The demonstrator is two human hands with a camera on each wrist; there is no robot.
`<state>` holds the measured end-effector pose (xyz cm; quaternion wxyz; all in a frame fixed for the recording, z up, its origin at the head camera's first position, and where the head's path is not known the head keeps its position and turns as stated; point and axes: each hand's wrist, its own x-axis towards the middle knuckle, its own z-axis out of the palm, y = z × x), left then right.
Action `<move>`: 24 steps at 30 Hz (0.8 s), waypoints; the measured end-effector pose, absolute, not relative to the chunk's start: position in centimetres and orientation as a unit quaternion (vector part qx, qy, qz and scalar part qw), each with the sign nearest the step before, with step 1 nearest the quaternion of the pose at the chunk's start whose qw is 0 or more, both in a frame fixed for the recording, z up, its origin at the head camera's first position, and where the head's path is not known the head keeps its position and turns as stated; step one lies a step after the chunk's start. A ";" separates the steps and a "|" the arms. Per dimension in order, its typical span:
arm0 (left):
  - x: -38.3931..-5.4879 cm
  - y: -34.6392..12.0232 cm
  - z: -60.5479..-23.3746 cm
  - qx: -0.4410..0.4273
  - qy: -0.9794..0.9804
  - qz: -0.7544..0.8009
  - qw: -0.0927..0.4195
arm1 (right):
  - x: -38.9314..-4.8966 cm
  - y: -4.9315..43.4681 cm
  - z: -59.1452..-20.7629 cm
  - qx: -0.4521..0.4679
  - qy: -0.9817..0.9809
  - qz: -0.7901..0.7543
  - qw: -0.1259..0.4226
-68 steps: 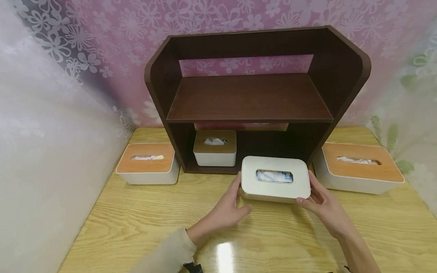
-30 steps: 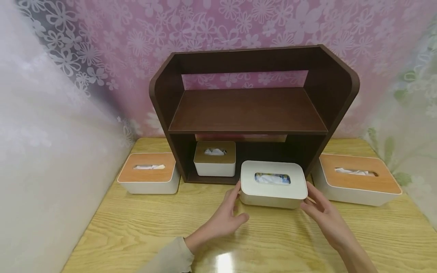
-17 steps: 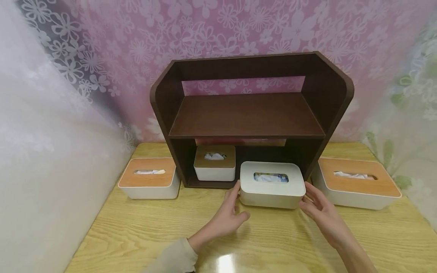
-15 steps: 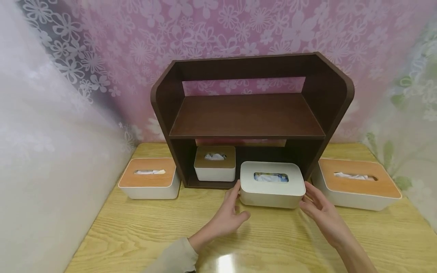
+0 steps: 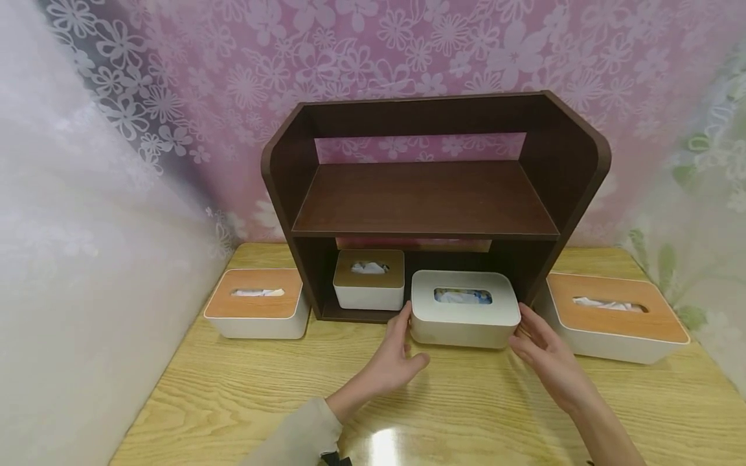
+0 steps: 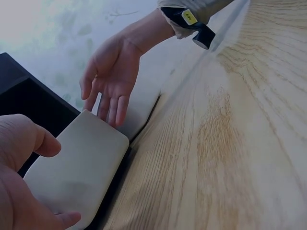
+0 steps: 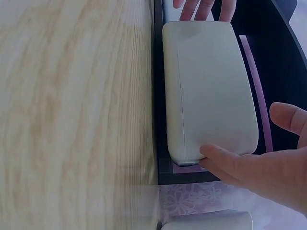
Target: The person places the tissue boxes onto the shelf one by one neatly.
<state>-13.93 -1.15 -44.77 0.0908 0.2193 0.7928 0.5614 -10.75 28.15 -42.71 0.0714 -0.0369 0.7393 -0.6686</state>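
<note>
One white tissue box [image 5: 465, 314] lies between left grip [image 5: 392, 359] and right grip [image 5: 550, 362].

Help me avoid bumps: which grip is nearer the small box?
Left. The left grip is in front of the small box, slightly right; the right grip is farther off, at the right end of the white box.

Homelike tabletop corner on my remote feed; the actual room type I can't confirm.
In the head view I see a pink flower-patterned backdrop [image 5: 396, 52] across the top, a pale panel [image 5: 87, 259] at left, a wood-grain tabletop [image 5: 233, 401] along the bottom, a dark brown shelf unit [image 5: 425, 197] mid-frame and tissue boxes [image 5: 465, 312] around its lower level, all household-looking.
</note>
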 end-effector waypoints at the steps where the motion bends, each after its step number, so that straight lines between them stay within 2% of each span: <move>1: -14.0 -1.2 -44.8 0.217 0.790 0.566 0.092 | -10.8 28.1 -42.7 -0.036 0.737 -0.671 0.073; 24: -14.7 -1.1 -45.1 0.214 0.761 0.603 0.107 | -11.8 27.5 -43.1 -0.027 0.710 -0.700 0.065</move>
